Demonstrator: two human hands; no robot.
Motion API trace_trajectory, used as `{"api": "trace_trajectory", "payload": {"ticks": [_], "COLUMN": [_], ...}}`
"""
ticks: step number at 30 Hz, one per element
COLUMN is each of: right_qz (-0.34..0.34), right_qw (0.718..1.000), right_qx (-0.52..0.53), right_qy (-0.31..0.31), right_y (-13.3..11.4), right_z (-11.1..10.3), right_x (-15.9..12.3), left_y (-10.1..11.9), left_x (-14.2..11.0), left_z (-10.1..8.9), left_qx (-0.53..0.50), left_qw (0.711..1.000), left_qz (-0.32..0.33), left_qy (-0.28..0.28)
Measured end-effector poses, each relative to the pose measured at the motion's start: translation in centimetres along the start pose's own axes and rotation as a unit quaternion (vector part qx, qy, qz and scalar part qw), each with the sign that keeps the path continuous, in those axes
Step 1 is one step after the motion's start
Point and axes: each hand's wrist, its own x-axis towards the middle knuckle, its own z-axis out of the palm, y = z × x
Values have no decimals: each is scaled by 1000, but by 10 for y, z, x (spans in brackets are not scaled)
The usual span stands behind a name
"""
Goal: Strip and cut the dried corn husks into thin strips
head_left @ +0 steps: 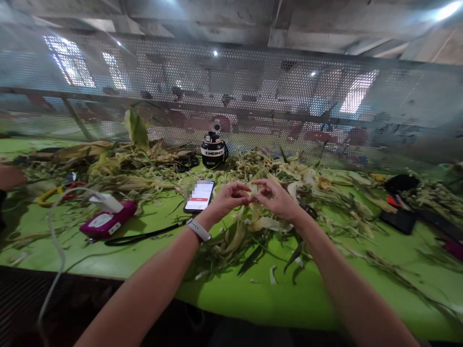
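Observation:
My left hand (231, 198), with a grey band at the wrist, pinches a pale corn husk (256, 209) between thumb and fingers. Facing it, my right hand (278, 200) pinches the same husk from the other side. The fingertips almost meet, so part of the husk is hidden between them. Below my hands lies a loose heap of husk strips and green shreds (235, 241). A phone (199, 196) with its screen lit lies beside my left hand.
A black jug marked ENERGY (213, 152) stands behind the phone. To the left are a purple power bank (108, 221) with a white charger and cable, and scissors (50, 195). Husk piles line a perforated metal partition (246, 96). Another person's hand (10, 177) shows at far left.

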Motion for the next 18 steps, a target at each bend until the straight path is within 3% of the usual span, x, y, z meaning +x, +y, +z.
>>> {"api": "trace_trajectory", "payload": {"ticks": [6, 9, 18], "right_qz": [-2, 22, 2], "right_qw": [998, 997, 1000], "right_qx": [16, 19, -13], "right_qy": [-67, -74, -18], "right_y": [-4, -7, -9], "right_z": [-7, -8, 5], "right_x": [-2, -2, 0], "left_y": [0, -1, -1], "left_x": [1, 1, 1], "left_z": [-2, -2, -6], "left_qx": [24, 28, 37], "left_qw": [997, 997, 997], "left_qz": [-31, -30, -13], "left_qy": [-66, -69, -66]}}
